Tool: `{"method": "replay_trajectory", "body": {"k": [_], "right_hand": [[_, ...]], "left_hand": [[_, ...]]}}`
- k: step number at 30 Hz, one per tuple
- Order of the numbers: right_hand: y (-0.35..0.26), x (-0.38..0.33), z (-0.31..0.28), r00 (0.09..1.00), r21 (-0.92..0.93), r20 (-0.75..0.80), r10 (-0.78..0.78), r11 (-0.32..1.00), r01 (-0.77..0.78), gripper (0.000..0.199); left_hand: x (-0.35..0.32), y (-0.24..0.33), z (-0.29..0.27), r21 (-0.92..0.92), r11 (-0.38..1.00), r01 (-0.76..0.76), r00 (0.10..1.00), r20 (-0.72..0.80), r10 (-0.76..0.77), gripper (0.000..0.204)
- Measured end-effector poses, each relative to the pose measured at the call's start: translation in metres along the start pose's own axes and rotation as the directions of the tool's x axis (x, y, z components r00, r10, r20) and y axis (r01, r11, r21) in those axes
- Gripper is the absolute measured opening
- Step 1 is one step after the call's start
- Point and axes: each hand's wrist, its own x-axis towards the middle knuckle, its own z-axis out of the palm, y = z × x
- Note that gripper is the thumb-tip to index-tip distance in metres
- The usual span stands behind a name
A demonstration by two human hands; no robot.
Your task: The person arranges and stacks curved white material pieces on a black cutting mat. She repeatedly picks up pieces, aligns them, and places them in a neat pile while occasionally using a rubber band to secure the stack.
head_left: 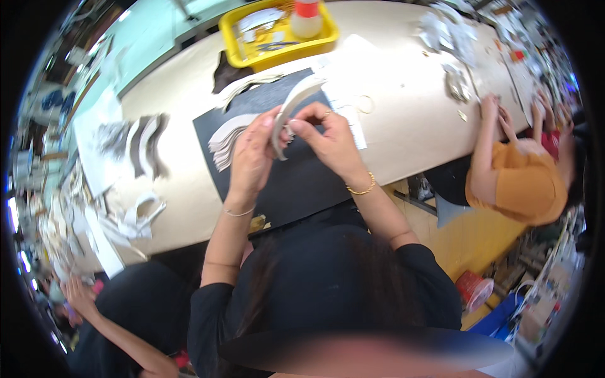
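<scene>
A curved beige strip (pixel 301 93) of flat, bendable material is held upright over a dark mat (pixel 277 195). My left hand (pixel 253 148) is closed on its lower part, thumb and fingers on either side. My right hand (pixel 333 140) meets the strip's edge with thumb and forefinger drawn together; the exact spot they pinch is partly hidden. Just left of my left hand, a fanned stack of similar curved strips (pixel 227 142) rests on the mat. More pale strips (pixel 249 87) lie at the mat's far edge, beside a dark brown piece (pixel 228 74).
A yellow tray (pixel 277 61) with scissors (pixel 277 45) and a red-topped bottle (pixel 307 22) stands at the back. Dark and light curved strips (pixel 146 145) and white scraps (pixel 142 217) lie leftward. Co-workers sit on both sides, one in an orange top (pixel 520 183).
</scene>
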Motion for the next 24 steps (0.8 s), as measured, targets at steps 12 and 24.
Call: {"method": "replay_trajectory", "body": {"k": [12, 24], "right_hand": [[0.006, -0.010, 0.005, 0.989, 0.080, -0.105, -0.100, 0.991, 0.108, 0.018], [-0.021, -0.010, -0.017, 0.725, -0.660, 0.129, -0.676, 0.487, 0.572, 0.046]], "left_hand": [[-0.035, -0.001, 0.010, 0.181, 0.956, -0.230, 0.971, 0.105, 0.214, 0.036], [-0.051, 0.002, 0.007, 0.149, 0.956, -0.251, 0.957, 0.187, 0.222, 0.037]]}}
